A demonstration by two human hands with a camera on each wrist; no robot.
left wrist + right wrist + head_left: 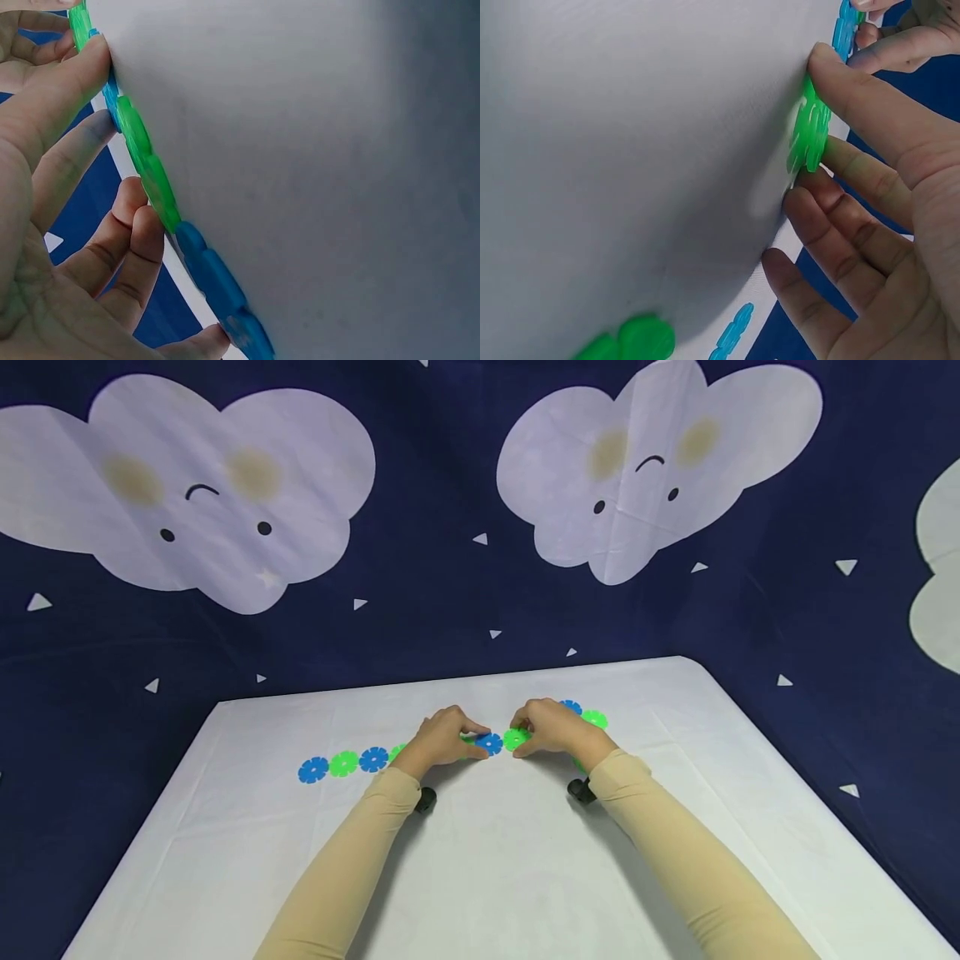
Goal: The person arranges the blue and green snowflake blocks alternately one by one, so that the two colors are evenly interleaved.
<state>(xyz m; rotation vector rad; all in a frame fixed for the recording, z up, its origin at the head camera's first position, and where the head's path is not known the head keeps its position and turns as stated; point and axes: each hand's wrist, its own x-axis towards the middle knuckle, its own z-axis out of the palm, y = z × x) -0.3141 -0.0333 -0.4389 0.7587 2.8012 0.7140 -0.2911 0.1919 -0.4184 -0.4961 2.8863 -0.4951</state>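
A row of notched plastic snowflake discs, blue and green by turns, runs across the table, from a blue disc [312, 769] on the left to a blue disc [491, 744] on the right. My left hand [442, 739] pinches that right-hand blue disc between thumb and index finger. Facing it, my right hand [553, 727] holds a green disc [516, 740] by its edges with thumb and fingers. A small gap separates these two discs in the head view. In the left wrist view a green disc [146, 161] joins the held blue one, followed by another blue disc [221, 285].
Beyond my right hand lie a loose blue disc [572, 707] and a green disc [596, 719]. Another green disc [580, 765] is mostly hidden behind my right wrist. The white table [495, 877] ends at a dark blue cloth [435, 635] with printed clouds.
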